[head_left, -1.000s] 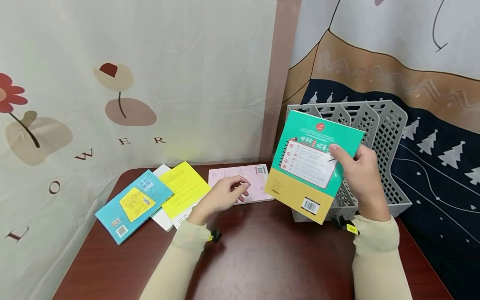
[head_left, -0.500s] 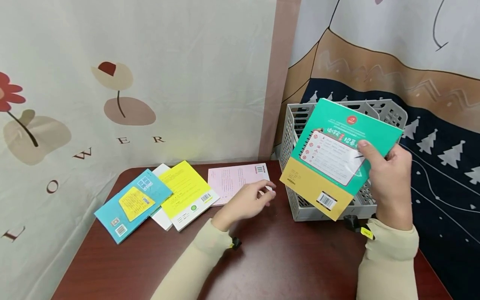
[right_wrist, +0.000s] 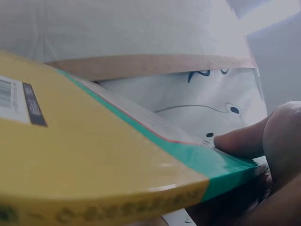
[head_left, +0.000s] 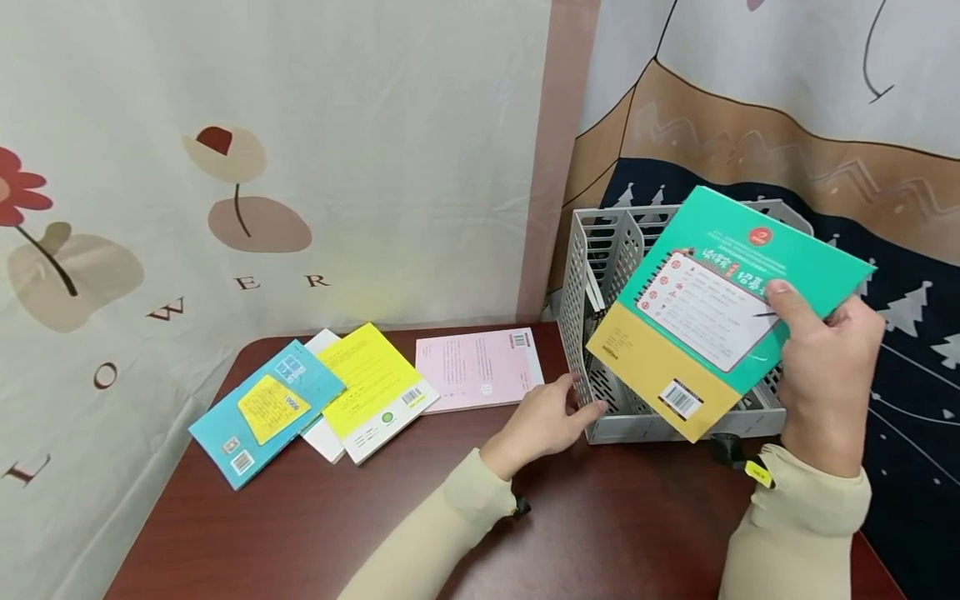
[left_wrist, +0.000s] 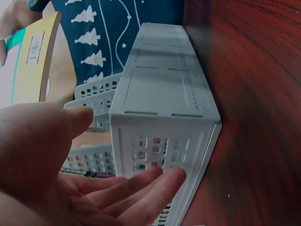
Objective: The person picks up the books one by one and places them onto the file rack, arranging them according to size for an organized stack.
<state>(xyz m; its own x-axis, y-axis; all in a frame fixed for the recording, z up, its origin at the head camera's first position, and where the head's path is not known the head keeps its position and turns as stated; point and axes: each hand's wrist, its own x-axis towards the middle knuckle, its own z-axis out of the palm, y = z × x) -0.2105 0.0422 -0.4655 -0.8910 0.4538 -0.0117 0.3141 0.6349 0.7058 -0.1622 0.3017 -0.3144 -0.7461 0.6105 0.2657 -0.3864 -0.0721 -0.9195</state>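
My right hand (head_left: 828, 367) grips a green and yellow book (head_left: 720, 308) by its right edge, thumb on the cover. The book is tilted and hides much of a grey perforated file rack (head_left: 611, 429) behind it. In the right wrist view the book (right_wrist: 94, 155) fills the left side, with the thumb over its green part. My left hand (head_left: 543, 421) is at the rack's front left corner, fingers extended. The left wrist view shows the left hand (left_wrist: 94, 179) with fingertips right at the rack's perforated side (left_wrist: 160, 146) and thumb near its top edge.
A pink book (head_left: 480, 367) lies left of the rack. Farther left, a yellow and white book (head_left: 375, 383) and a blue book (head_left: 266, 412) overlap a white one (head_left: 326, 446). All rest on the dark red table (head_left: 585, 525) before a curtain.
My right hand has carried the green and yellow book rightward across the rack. My left hand has moved right from over the pink book to the rack's corner.
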